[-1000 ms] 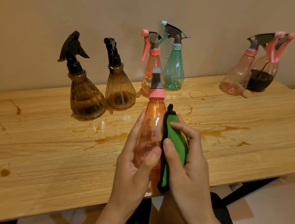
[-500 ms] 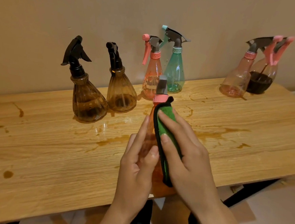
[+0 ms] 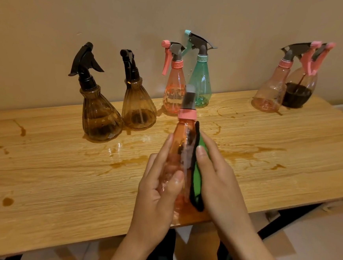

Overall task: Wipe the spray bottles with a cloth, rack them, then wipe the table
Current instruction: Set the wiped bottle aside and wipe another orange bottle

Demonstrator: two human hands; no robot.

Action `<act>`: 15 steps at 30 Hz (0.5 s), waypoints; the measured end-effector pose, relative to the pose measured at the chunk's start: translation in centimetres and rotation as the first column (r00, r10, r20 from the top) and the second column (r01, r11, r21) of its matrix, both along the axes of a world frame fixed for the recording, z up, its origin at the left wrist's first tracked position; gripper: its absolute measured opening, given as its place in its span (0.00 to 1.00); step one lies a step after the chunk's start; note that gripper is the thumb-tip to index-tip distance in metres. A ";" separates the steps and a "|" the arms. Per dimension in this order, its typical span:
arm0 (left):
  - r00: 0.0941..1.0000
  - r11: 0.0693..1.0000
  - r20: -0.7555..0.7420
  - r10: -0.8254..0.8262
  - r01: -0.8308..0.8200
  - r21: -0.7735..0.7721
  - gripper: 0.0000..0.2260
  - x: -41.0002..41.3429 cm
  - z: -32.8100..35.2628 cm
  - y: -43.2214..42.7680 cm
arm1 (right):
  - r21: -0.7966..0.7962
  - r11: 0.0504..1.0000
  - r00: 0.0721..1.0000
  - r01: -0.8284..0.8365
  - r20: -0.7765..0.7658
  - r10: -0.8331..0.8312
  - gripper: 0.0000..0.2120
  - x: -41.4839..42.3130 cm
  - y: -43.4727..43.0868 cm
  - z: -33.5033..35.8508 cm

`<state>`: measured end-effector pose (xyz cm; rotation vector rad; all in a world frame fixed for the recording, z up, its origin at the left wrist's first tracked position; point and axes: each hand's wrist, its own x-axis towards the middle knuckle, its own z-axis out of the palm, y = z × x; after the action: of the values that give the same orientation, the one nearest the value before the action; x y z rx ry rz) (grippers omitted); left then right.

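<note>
My left hand (image 3: 160, 187) grips an orange spray bottle (image 3: 183, 139) with a pink collar, held upright over the wooden table (image 3: 46, 173) near its front edge. My right hand (image 3: 217, 174) presses a green cloth (image 3: 197, 181) with black edging against the bottle's right side, fingers wrapped over the cloth. Along the wall stand two brown bottles (image 3: 99, 112) (image 3: 138, 104), a pink one (image 3: 175, 89), a teal one (image 3: 201, 81), and at the far right a pale pink bottle (image 3: 271, 90) beside one holding dark liquid (image 3: 300, 88).
Brown spills and wet patches (image 3: 123, 163) streak the table's middle, with drops (image 3: 8, 201) at the left. The wall runs close behind the bottles. Floor and a dark table leg (image 3: 282, 222) show below the front edge at right. No rack is in view.
My right hand slid the cloth up to the bottle's neck, then back down its right side. The left hand kept its hold on the bottle.
</note>
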<state>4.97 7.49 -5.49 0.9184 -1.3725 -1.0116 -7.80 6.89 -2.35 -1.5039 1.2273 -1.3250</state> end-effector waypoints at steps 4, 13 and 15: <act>0.998 1.000 -0.064 0.003 -0.002 0.014 0.25 -0.2 0.4 -0.2 | -0.096 0.995 0.993 0.003 -0.118 -0.014 0.24 0.6 0.7 0.2; 0.963 0.990 -0.232 0.138 -0.125 0.073 0.20 -0.3 1.5 -0.5 | -0.103 0.995 0.984 -0.018 -0.179 -0.001 0.24 2.7 3.1 -2.0; 0.965 0.994 -0.242 0.099 -0.084 0.071 0.21 -0.2 1.4 -0.4 | -0.079 0.997 0.995 -0.023 -0.101 0.015 0.23 2.2 1.9 -1.0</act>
<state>4.72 7.04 -4.10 0.8621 -1.0886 -1.0619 -5.62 8.81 -3.34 -1.6516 1.2325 -1.3138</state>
